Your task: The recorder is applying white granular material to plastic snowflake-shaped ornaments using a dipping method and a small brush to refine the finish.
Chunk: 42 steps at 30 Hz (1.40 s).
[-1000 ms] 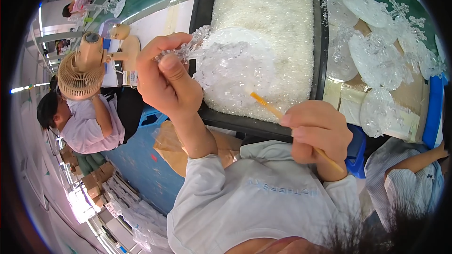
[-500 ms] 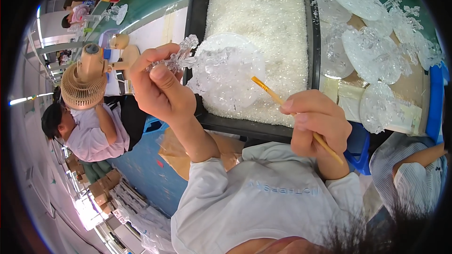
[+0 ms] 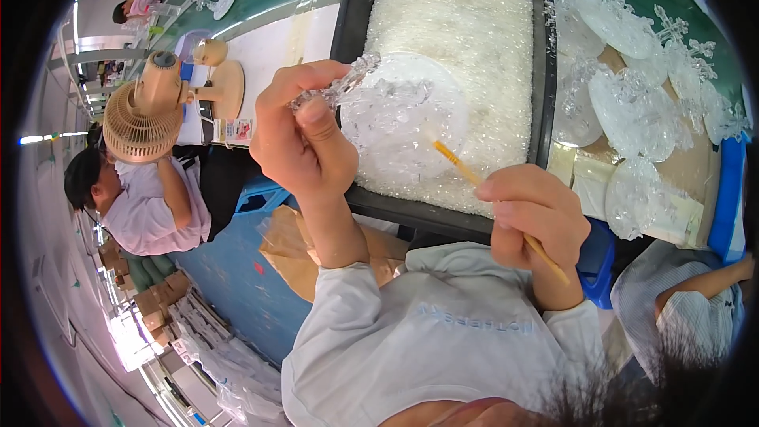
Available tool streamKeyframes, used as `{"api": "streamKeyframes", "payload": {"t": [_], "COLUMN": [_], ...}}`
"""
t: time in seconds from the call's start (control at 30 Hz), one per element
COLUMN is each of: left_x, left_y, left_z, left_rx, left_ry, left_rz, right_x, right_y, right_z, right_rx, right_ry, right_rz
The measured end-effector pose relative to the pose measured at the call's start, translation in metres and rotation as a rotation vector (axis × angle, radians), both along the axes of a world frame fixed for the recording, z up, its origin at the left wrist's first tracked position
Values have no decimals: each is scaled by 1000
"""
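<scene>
My left hand [image 3: 312, 130] is closed round the clear, knobbly stem of a transparent plastic ornament [image 3: 403, 111]. Its round, disc-like base is tilted over a black tray [image 3: 541, 71] of white glittering granules [image 3: 455, 8]. Between the fingers and thumb of my right hand [image 3: 538, 217] is a thin paintbrush [image 3: 466, 170] with a yellow-orange handle. Its pale bristle tip is at the face of the disc; whether it touches cannot be made out. Granules speckle the disc's surface.
Several similar clear ornaments [image 3: 632, 111] lie on cardboard at the right. A beige fan [image 3: 142, 130] stands at the left, near a seated person [image 3: 150, 205]. Another person's striped clothing [image 3: 672, 292] shows at lower right. A brown paper bag [image 3: 288, 253] is by my left forearm.
My left hand and the ornament have shifted slightly right in the picture, as have the tray and table. The brush tip has moved a little right and down, still by the disc.
</scene>
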<state>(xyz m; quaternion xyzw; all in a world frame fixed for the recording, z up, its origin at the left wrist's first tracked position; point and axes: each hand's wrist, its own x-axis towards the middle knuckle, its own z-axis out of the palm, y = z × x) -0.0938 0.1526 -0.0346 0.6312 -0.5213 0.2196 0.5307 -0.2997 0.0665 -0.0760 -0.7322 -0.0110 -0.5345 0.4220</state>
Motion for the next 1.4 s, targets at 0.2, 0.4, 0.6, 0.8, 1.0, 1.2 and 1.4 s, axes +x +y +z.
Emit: {"api": "streamKeyframes", "payload": {"t": [0.2, 0.4, 0.6, 0.8, 1.0, 1.2, 1.4], "left_x": [2, 0, -1, 1, 3, 31, 117], "left_y": [-1, 0, 0, -2, 1, -23, -124], "left_z": [1, 2, 3, 3, 7, 47, 96], "left_rx": [-11, 17, 21, 25, 53, 198, 182], "left_ry": [-38, -18, -54, -102, -68, -46, -139], "left_rz": [-60, -25, -2, 13, 61, 180, 78], "right_x": [1, -2, 1, -1, -5, -10, -10], "right_y": [-1, 0, -2, 0, -2, 0, 2], "right_z": [2, 2, 2, -3, -2, -9, -1], "right_rx": [-40, -58, -88, -61, -59, -47, -35], "right_ry": [6, -1, -16, -8, -41, -145, -46], "right_rz": [-15, 11, -41, -38, 15, -14, -102]}}
